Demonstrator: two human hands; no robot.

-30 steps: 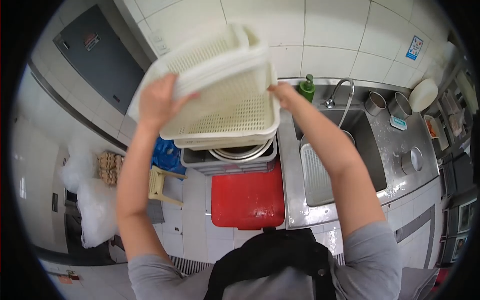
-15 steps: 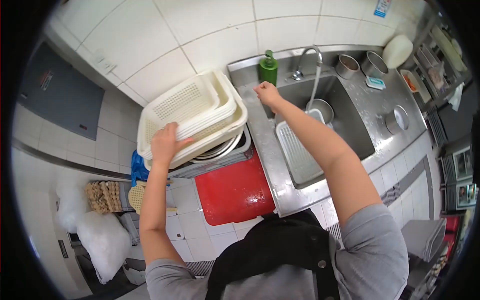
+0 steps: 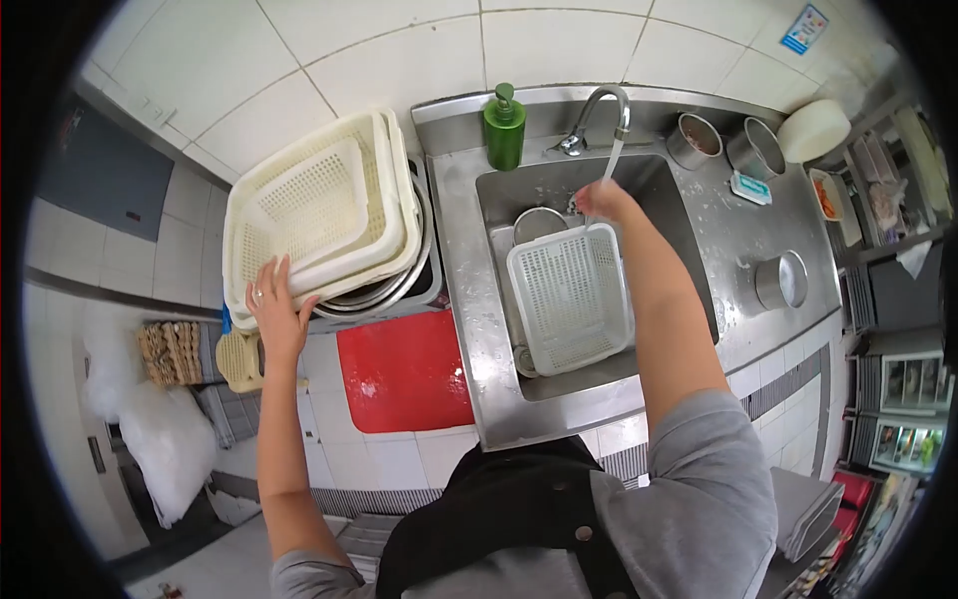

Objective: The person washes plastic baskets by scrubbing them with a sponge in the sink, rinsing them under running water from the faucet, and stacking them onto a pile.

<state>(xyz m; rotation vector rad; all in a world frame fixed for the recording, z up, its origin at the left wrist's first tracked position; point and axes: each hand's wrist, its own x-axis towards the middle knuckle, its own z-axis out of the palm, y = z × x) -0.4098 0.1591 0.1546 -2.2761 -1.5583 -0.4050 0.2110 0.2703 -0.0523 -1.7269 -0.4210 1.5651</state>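
Note:
My left hand (image 3: 279,307) rests with spread fingers on the near edge of the stacked cream perforated baskets (image 3: 309,195). The stack sits on round metal pans (image 3: 394,292) beside the sink. My right hand (image 3: 602,202), blurred, is inside the sink (image 3: 664,190) under the running faucet (image 3: 607,100); its fingers and anything in them are unclear. Just below that hand lies a white perforated basket (image 3: 571,299) in the sink, with a round metal container (image 3: 539,225) behind it.
A green pump bottle (image 3: 504,130) stands at the sink's back left corner. Metal pots (image 3: 696,141) and a loose metal cup (image 3: 781,281) are on the right counter. A red lid (image 3: 404,374) lies left of the sink, above the tiled floor.
The basket stack has been lowered onto the pans, and my left hand has stayed on it. My right hand has let go of the stack and moved right into the sink, by the water.

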